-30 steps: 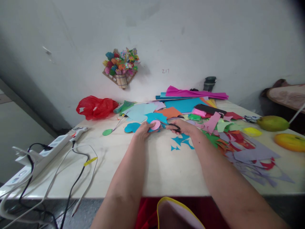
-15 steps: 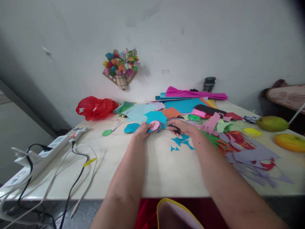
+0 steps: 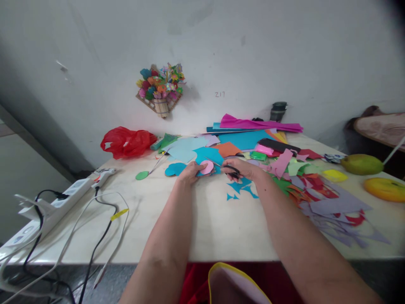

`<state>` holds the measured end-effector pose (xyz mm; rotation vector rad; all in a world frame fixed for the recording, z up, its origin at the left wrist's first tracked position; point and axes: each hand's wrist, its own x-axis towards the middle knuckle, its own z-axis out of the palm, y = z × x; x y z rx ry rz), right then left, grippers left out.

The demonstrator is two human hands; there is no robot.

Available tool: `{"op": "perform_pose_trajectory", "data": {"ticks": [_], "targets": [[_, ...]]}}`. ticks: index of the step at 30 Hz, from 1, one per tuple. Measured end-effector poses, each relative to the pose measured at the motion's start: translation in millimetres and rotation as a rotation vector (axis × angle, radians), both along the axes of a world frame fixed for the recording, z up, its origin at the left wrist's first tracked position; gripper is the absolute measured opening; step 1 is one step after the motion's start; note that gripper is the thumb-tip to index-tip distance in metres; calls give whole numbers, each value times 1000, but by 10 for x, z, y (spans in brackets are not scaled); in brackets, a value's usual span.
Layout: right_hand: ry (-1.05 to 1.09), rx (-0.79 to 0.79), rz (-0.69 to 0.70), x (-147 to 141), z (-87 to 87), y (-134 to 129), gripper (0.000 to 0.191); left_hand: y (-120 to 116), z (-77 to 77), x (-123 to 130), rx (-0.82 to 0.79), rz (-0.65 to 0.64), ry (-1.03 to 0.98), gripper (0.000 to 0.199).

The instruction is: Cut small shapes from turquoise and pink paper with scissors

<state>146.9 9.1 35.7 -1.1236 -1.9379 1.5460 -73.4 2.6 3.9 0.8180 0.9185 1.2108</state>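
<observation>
My left hand [image 3: 190, 172] pinches a pink paper disc [image 3: 207, 167] against a sheet of blue paper [image 3: 205, 154]. In my right hand [image 3: 238, 168] are black-handled scissors [image 3: 232, 170], their blades pointing left at the blue paper beside the disc. Rounded blue cut-outs [image 3: 174, 169] lie just left of my left hand. Small blue scraps [image 3: 239, 185] are on the table below my right hand. My fingers partly hide the disc's edge and the scissor handles.
Paper scraps [image 3: 338, 202] spread right of my right arm, near a mango [image 3: 362, 164]. A black phone [image 3: 279, 146] lies behind. At left are a red bag [image 3: 128, 142], a power strip [image 3: 68, 198] and loose cables [image 3: 109, 226].
The blue paper and pink disc have shifted slightly to the right and turned a little in my left hand. My right hand with the scissors has barely moved.
</observation>
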Motion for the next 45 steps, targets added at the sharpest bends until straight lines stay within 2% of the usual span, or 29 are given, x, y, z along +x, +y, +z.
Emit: {"op": "perform_pose_trajectory", "data": {"ticks": [5,12,23,26,34,45], "targets": [[9,24,74,16,-22,19,29,32,-51,-31,70,-88,145,23],[30,-22,58,4,-70,61,28,51,-72,-48,83,-115,185,30],[13,14,30,-28,-26,-2,31,46,-67,-33,73,-85,170,29],[4,24,25,-30,-53,22,33,54,-74,-33,67,-54,152,28],[22,16,18,-37,-117,78,36,17,-23,-25,54,-89,134,17],[35,31,2,-56,-54,1,35,-3,9,-5,37,-68,114,13]]}}
